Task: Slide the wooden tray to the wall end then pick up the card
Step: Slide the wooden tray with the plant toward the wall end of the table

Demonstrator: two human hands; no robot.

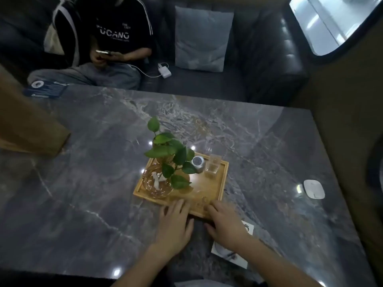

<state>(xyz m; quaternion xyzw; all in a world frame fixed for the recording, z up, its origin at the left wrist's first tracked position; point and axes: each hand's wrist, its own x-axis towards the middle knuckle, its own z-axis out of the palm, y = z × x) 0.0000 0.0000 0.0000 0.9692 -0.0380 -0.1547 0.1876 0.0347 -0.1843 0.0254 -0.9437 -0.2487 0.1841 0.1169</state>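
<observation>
A wooden tray (216, 186) sits near the middle of the grey marble table (93, 183). It carries a leafy green plant (172, 156), a round glass bowl (156, 182), a small silver round object (198, 161) and clear glasses (213, 165). My left hand (175, 221) rests flat with fingertips on the tray's near edge. My right hand (224, 223) lies beside it, fingers touching the same edge. A white card (230, 255) lies on the table under my right wrist, partly hidden by it.
A brown paper bag (31, 125) stands at the table's left. A white flat device (314, 188) lies near the right edge by the dark wall. A blue leaflet (46, 90) is at the far left corner. A person with a phone sits on the dark sofa beyond.
</observation>
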